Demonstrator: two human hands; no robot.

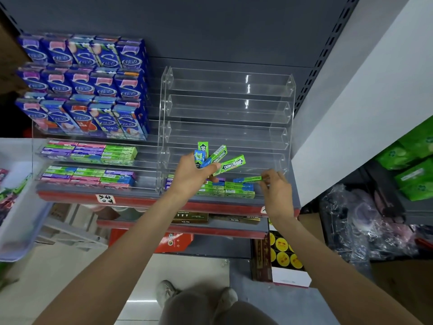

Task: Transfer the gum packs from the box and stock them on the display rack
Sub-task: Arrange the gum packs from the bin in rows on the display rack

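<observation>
While a fan of slim green and blue paper-wrapped gum packs [214, 159] is gripped in the left hand [191, 175], one more thin green and blue gum pack [248, 179] is pinched by its end between the fingertips [266, 177] of the right hand [276, 191]. The left fingers are curled round the bunch, and the right fingers are closed on the single pack only. That pack is held just above the flat green packs already laid [226, 190] in the bottom row of the clear plastic stepped display rack [228, 109]. The upper rows of the rack are seen to hold nothing.

The packs are judged to be very light and a bit stiff, like small cardboard sticks. Their wrappers look smooth, so they could slide out of a loose fan. A pack is best taken near one end or by its two long sides, and it should not be squeezed hard, or it may bend. The box named in the task cannot be picked out for sure.

A second clear rack filled with mixed pink, purple and green packs [90, 160] is set to the left.
</observation>
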